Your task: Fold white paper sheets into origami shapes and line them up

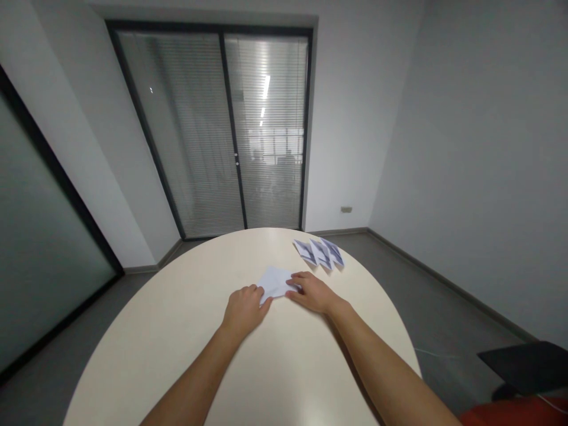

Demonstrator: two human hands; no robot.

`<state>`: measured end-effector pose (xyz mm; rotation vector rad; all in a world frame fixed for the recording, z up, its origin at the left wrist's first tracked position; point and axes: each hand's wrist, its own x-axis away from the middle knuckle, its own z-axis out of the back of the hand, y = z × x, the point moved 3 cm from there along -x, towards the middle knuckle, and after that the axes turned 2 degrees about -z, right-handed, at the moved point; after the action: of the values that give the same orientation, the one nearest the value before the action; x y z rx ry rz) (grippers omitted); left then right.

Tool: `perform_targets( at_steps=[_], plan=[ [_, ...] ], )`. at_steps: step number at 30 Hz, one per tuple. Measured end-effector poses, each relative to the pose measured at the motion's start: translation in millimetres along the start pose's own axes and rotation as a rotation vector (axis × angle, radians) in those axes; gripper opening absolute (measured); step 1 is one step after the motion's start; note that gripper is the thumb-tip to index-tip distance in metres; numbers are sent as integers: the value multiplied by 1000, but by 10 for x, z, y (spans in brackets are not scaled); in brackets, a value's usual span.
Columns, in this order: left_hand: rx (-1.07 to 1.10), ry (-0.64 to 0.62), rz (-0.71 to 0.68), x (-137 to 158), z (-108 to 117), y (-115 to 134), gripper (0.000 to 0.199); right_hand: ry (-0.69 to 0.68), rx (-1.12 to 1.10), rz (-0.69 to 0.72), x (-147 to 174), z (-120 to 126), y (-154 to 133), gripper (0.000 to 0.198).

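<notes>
A white piece of paper (274,280) lies on the round table between my two hands. My left hand (245,307) grips its left edge, fingers curled and thumb at the near corner. On the opposite side, my right hand (313,291) holds the right edge, with its fingers over the paper and its thumb along the near side. Part of the paper is hidden under the fingers. Beyond my right hand are several folded paper pieces (320,253) with grey-blue printed patches, set in an overlapping row.
The cream round table (177,331) has a curved far edge. Behind it stands a dark-framed glass door with blinds (204,136). At the lower right are a black flat object (526,364) and something red (510,412).
</notes>
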<state>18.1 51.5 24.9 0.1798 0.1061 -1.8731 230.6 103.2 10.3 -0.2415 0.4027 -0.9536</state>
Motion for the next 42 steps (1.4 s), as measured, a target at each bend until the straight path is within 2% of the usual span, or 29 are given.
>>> perform_targets(
  at_steps=[3,7,15,23,34,42],
  plan=[
    [6,-4,16,-2,-13,-15,38,-13,-5,7,3,17,8,48],
    [2,-3,27,-9,-25,-34,40,-15,-24,-34,-7,32,39,39],
    [-5,9,49,-22,-19,-23,42,66,6,-147,-40,20,132,37],
    [5,-11,72,-32,-30,-66,33,95,-17,-283,-42,32,174,37],
    [27,52,136,-36,-119,-132,28,166,-101,-371,-32,-13,200,42],
    [72,49,127,-26,-114,-144,29,197,-39,-342,-69,-51,145,40]
  ],
)
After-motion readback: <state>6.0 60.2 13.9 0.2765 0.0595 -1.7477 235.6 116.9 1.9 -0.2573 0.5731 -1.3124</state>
